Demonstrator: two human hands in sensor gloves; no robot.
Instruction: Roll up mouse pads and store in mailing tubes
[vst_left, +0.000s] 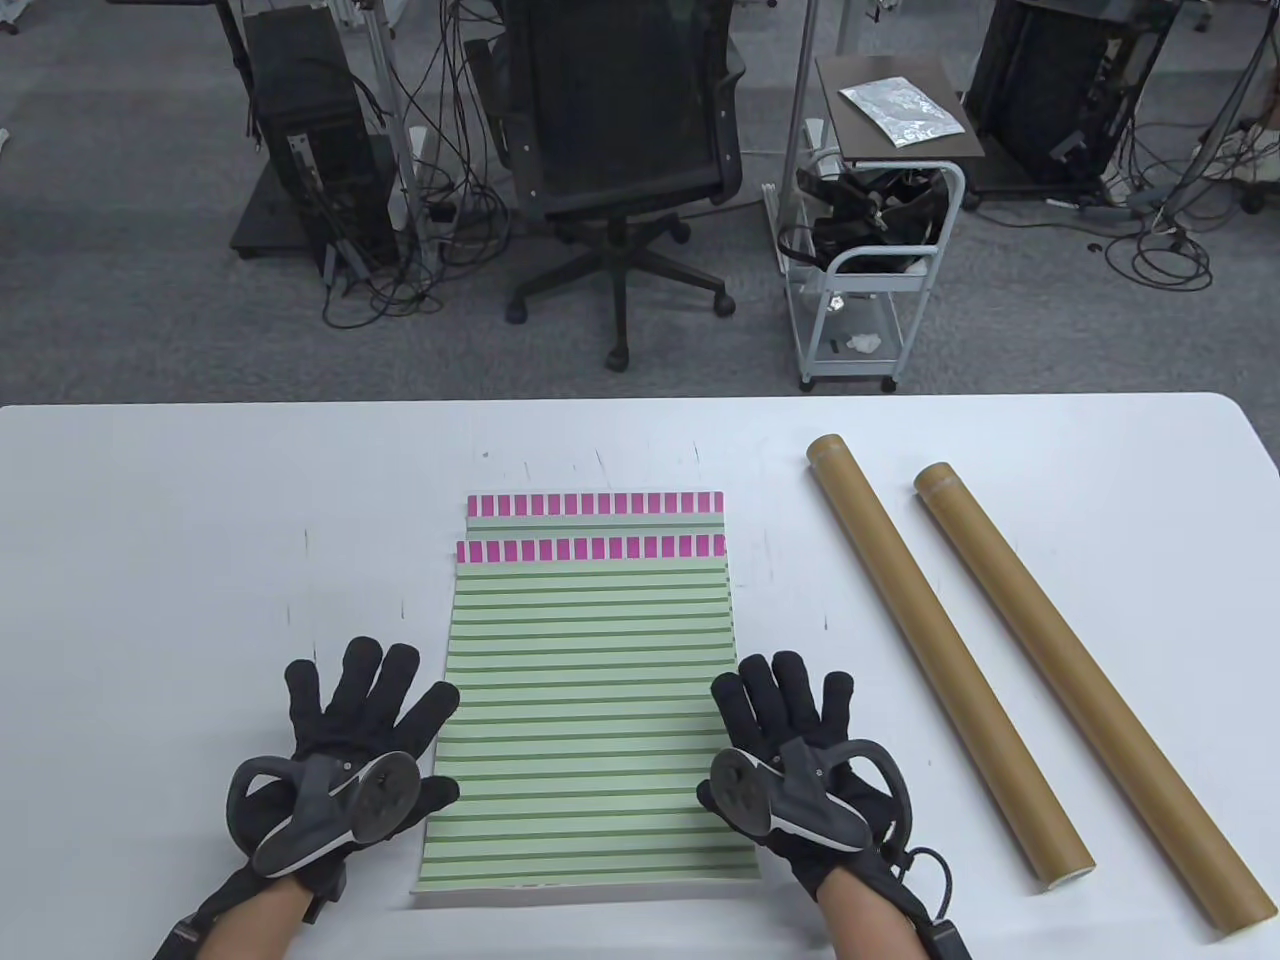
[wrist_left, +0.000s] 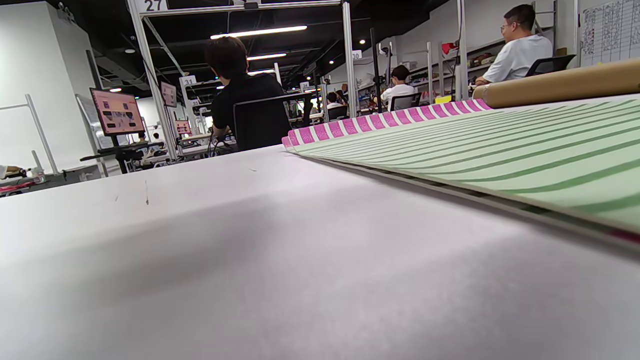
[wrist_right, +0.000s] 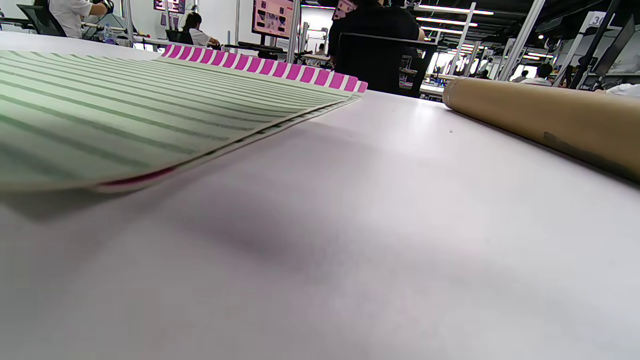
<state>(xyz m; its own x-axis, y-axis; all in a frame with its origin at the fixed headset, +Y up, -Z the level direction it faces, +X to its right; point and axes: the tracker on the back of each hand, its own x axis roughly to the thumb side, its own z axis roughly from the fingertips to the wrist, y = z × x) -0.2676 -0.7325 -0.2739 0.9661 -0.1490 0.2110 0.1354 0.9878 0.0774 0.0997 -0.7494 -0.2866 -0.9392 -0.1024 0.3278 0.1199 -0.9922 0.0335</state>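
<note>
While my left hand (vst_left: 345, 740) and my right hand (vst_left: 800, 745) lay flat on the white table (vst_left: 200, 560), fingers spread wide and holding nothing, the two green-striped mouse pads with pink-checked far edges (vst_left: 590, 700) sat stacked between them, the top one shifted a little nearer than the one beneath. My left fingertips just overlapped the stack's left edge, and my right ones touched its right edge. To the right, well apart from the pads, the two long brown cardboard mailing tubes (vst_left: 945, 655) lay side by side, angled from far-left to near-right; whether their ends were capped I could not tell. Nothing had been rolled yet, so I judged the step in hand was starting the first roll. To do it well, I thought I should peel only the top pad at its near edge, both hands at the corners, and turn it over tight and even so the roll stayed straight and slim enough for a tube. The wrist views showed the near corners already lifting slightly, which would help, though a loose first turn could skew.
</note>
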